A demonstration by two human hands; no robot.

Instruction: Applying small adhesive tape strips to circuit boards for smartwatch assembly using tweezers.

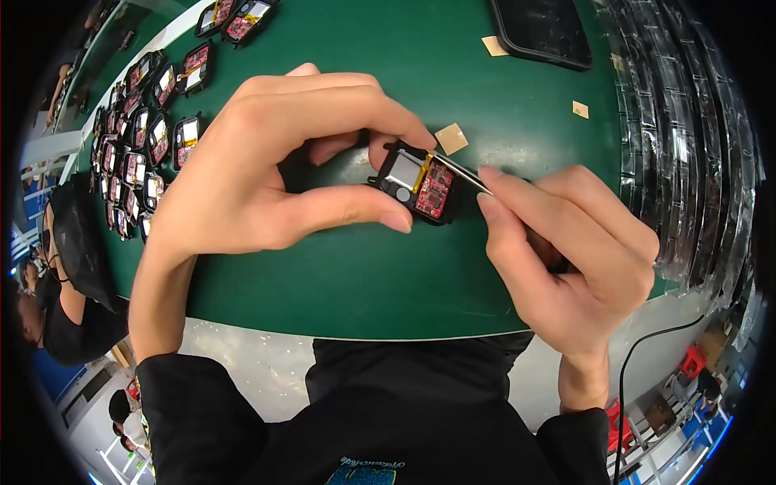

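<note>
Small black device (419, 183) sitting in mid-air just above the green table (339, 275), centre of the scene, open side facing up at the camera. Its long axis is running left to right with a slight tilt, right end dropping toward the near side. Left half is showing a silver battery with a round part at its near corner, right half is showing a red circuit board.

Left hand (267, 162) is coming in from the near left, wrist bent, knuckles arching over the far side. Thumb is lying along the near edge of the device, fingertips curling down onto the far edge, so the hand is clamping the device between thumb and fingers.

Right hand (566, 242) is coming in from the near right, fingers folded into the palm, thumb and forefinger pinching together on thin metal tweezers (462, 171). The tweezers are pointing left and far, tip resting at the far right corner of the device, by the board.

Rows of similar open devices (137, 137) are lying at the far left of the table. A black tray (540, 32) is sitting far right, small tan paper squares (451, 138) lying near it. Stacked clear plastic trays (687, 145) are lining the right edge. Another person (56, 299) is sitting at the left
</note>
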